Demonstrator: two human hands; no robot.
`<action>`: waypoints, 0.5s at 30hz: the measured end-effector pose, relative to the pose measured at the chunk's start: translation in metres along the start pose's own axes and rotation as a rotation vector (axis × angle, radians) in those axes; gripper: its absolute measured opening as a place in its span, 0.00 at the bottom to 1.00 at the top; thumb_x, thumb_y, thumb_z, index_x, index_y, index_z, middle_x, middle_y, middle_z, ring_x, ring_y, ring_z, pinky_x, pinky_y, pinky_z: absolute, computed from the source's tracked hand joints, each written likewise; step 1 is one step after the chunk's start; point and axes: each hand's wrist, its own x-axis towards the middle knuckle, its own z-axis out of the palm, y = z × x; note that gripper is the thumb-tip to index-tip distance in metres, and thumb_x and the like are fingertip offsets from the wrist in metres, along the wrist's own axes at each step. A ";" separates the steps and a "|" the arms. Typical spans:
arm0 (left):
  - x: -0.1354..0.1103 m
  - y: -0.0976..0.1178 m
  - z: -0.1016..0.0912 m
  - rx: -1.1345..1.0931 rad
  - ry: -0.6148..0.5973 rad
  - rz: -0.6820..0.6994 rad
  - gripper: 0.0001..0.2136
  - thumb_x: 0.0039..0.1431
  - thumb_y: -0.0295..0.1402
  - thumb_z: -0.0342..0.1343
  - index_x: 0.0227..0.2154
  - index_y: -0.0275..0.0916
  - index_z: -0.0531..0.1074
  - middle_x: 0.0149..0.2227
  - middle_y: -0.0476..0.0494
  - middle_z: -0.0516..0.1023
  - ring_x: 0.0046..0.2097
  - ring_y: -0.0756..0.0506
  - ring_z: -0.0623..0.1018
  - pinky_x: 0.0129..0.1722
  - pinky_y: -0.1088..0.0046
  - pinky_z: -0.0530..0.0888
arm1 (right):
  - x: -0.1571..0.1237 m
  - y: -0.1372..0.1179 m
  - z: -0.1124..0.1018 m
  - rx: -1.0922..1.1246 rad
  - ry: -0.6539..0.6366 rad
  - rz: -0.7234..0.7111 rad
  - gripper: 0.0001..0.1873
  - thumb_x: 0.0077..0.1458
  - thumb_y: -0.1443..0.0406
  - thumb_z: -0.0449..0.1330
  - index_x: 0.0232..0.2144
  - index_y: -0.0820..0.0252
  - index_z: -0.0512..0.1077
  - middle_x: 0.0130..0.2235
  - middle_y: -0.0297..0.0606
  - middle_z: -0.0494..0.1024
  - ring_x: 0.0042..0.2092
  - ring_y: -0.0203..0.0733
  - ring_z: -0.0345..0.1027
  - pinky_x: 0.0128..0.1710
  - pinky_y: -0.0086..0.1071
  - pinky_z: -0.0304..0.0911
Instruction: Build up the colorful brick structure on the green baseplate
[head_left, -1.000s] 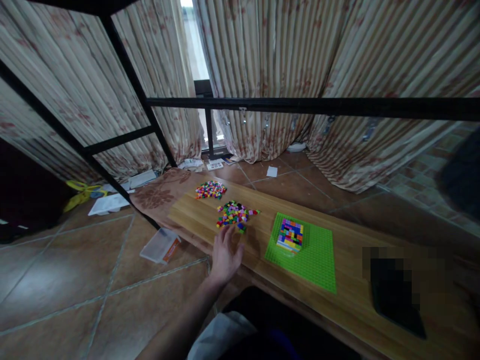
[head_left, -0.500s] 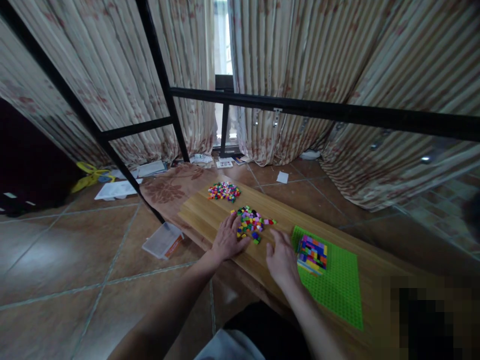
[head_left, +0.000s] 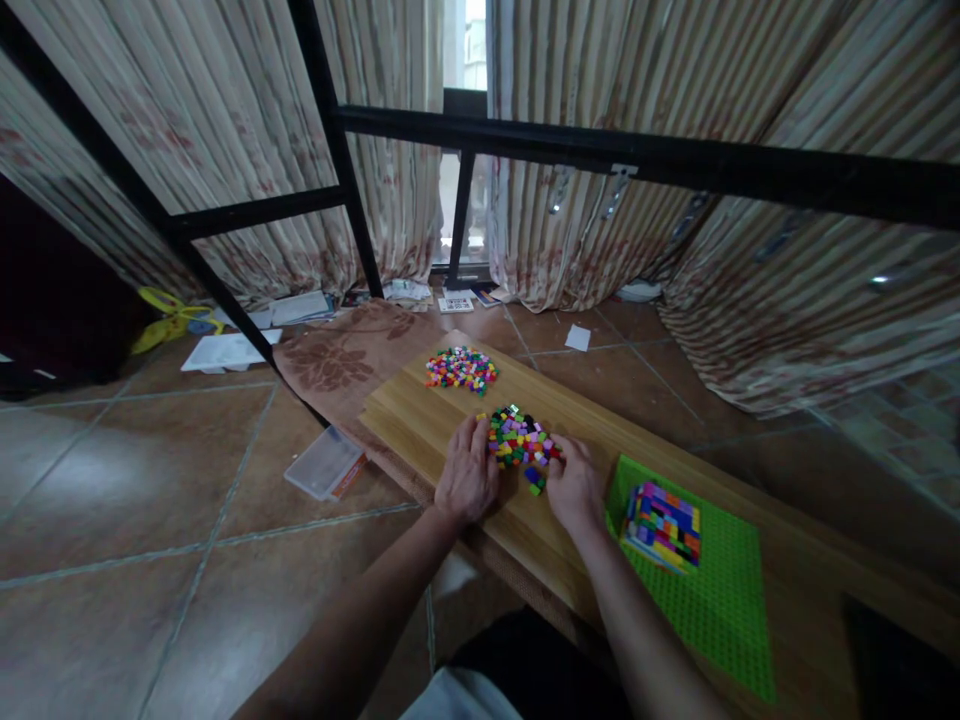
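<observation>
A pile of small coloured bricks (head_left: 519, 437) lies on the wooden board (head_left: 420, 420). My left hand (head_left: 466, 472) rests flat at the pile's left edge, fingers stretched out and touching the bricks. My right hand (head_left: 574, 484) lies at the pile's right edge, fingers curled in against the bricks; whether it holds one is hidden. A second, smaller pile of bricks (head_left: 461, 368) sits farther back on the board. To the right a green baseplate (head_left: 720, 600) carries a block of stacked multicoloured bricks (head_left: 664, 524).
A black metal frame (head_left: 600, 150) crosses in front of striped curtains. On the tiled floor lie a clear plastic box (head_left: 324, 462), papers (head_left: 225, 350), a yellow object (head_left: 169, 315) and a floral cloth (head_left: 337, 360) under the board.
My right hand has moved forward to the right side of the nearer brick pile. My left hand has shifted up against the pile's left side. The view has tilted down and closer.
</observation>
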 end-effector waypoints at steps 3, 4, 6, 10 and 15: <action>0.000 -0.002 0.004 -0.014 0.039 -0.023 0.25 0.60 0.26 0.43 0.62 0.31 0.54 0.62 0.30 0.58 0.65 0.36 0.57 0.62 0.51 0.59 | -0.012 0.001 -0.003 0.085 0.069 0.018 0.21 0.54 0.69 0.49 0.50 0.63 0.69 0.51 0.47 0.69 0.48 0.46 0.66 0.50 0.39 0.60; -0.001 -0.004 0.005 -0.030 0.053 -0.029 0.26 0.59 0.25 0.43 0.62 0.31 0.54 0.62 0.31 0.59 0.65 0.37 0.58 0.62 0.51 0.60 | -0.015 0.001 -0.004 0.110 0.083 0.020 0.20 0.55 0.68 0.50 0.49 0.62 0.70 0.49 0.47 0.70 0.48 0.46 0.66 0.49 0.39 0.61; -0.001 -0.007 0.008 -0.065 0.081 -0.041 0.27 0.57 0.22 0.43 0.61 0.32 0.54 0.61 0.32 0.60 0.63 0.38 0.60 0.61 0.52 0.62 | -0.019 0.001 -0.004 0.143 0.073 0.032 0.17 0.55 0.65 0.52 0.46 0.61 0.72 0.46 0.45 0.71 0.46 0.46 0.66 0.47 0.38 0.61; -0.001 -0.010 0.011 -0.089 0.111 -0.054 0.28 0.54 0.20 0.43 0.61 0.34 0.56 0.59 0.34 0.63 0.62 0.39 0.62 0.61 0.53 0.63 | -0.018 -0.005 -0.001 0.256 0.013 0.150 0.12 0.52 0.61 0.58 0.37 0.58 0.76 0.42 0.42 0.72 0.41 0.45 0.66 0.46 0.39 0.59; -0.001 -0.009 0.010 -0.081 0.116 -0.056 0.25 0.58 0.22 0.43 0.59 0.34 0.57 0.58 0.34 0.64 0.60 0.39 0.63 0.61 0.54 0.63 | -0.015 -0.009 -0.002 0.442 0.041 0.248 0.10 0.49 0.58 0.60 0.31 0.57 0.76 0.38 0.40 0.74 0.40 0.44 0.66 0.44 0.38 0.58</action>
